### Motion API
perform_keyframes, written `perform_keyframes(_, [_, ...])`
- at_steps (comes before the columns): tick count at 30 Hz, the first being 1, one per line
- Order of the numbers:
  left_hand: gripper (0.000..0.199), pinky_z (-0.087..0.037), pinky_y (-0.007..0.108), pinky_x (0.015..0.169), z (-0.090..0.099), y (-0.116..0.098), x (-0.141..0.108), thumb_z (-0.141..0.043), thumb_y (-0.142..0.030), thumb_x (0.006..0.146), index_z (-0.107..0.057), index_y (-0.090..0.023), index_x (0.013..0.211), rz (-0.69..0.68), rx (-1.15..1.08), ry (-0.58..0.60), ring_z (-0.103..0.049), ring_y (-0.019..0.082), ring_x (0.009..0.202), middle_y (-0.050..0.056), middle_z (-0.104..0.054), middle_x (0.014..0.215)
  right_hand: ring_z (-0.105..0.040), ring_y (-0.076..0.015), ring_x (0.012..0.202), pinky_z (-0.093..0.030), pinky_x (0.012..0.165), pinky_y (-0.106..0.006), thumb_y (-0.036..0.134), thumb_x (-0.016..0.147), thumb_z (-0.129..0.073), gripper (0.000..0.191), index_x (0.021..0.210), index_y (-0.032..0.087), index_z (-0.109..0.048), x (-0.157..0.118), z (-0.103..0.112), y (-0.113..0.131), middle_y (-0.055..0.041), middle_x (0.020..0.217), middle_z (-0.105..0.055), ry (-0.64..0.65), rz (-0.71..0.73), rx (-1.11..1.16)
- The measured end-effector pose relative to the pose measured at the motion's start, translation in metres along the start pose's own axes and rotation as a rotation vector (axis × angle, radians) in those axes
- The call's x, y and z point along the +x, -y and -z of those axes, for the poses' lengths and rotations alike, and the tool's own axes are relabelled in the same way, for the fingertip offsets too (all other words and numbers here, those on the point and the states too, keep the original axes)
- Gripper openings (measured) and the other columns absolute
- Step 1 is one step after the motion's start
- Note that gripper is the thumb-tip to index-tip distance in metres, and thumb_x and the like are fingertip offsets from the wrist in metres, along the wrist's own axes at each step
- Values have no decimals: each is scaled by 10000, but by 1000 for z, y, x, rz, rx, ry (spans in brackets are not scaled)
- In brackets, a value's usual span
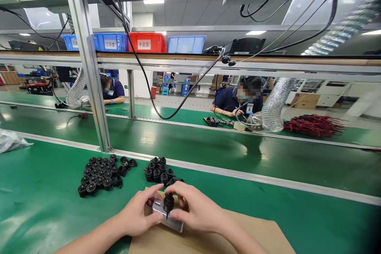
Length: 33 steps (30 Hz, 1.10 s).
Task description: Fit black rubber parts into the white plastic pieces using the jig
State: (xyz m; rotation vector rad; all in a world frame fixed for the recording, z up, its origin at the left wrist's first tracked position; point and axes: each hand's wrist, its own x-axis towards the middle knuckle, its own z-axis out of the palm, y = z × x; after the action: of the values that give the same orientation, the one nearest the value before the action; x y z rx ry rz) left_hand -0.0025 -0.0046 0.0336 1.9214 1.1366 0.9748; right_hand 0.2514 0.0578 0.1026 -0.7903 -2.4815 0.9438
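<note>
A small black cylindrical plastic part (168,202) stands upright on a silver metal bracket (173,223), which has a slot near its left end. My left hand (139,211) is closed on the left end of the bracket, thumb in front and fingers behind. With fingers curled over the top and thumb low at the front, my right hand (201,208) grips the black part. Its fingertips partly hide the part's right side. Both hands are over a sheet of brown cardboard (238,232). Just beyond them lies a cluster of similar black parts (156,172).
A group of round black caps (99,175) lies left on the green bench (35,190). An aluminium post (87,63) rises behind it, and a black cable (145,75) hangs ahead. Two people work across the line, near a bundle of red and black wires (314,126).
</note>
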Motion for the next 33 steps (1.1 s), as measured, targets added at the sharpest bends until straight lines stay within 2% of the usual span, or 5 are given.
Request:
perform_keyframes(8, [802,-486,376,881,-2,2,2,-741,-395,869,-445,-256,1602,-3,-34,-6,-656,256,985,83,-748,1181,-632,-257,985,-468,846,-368,159,893,-720,324,1201,259,-712,2,-8,1,-40,1042,-676,18,52,-278])
perform_keyframes(14, [815,-493,382,905,1,-1,1,-756,-348,836,-467,-249,1591,38,11,11,-653,261,1001,75,-752,1174,-560,-334,1266,-456,1076,-468,200,837,-766,666,1472,253,-573,-14,20,5,-103,1373,-641,131,-83,-268])
perform_keyframes(19, [997,-494,387,1031,5,-9,-2,-886,-183,661,-504,-339,1569,97,13,101,-667,270,1119,26,-713,1309,-609,-348,1145,-493,844,-399,22,647,-689,679,1268,297,-698,-25,38,-8,-77,1171,-686,359,-276,-447])
perform_keyframes(25, [1021,-467,447,1112,6,-11,-2,-920,-200,654,-503,-346,1574,154,70,119,-650,307,1198,39,-695,1359,-665,-321,992,-404,687,-331,307,546,-905,637,1147,282,-698,-17,34,-30,-41,1094,-712,329,-451,-390])
perform_keyframes(33, [1077,-475,498,1131,-2,-6,-6,-903,-171,617,-484,-360,1591,186,65,58,-645,334,1196,53,-696,1327,-615,-240,967,-408,764,-314,311,704,-871,439,1076,246,-646,-17,50,-10,-9,1116,-685,107,-202,-240])
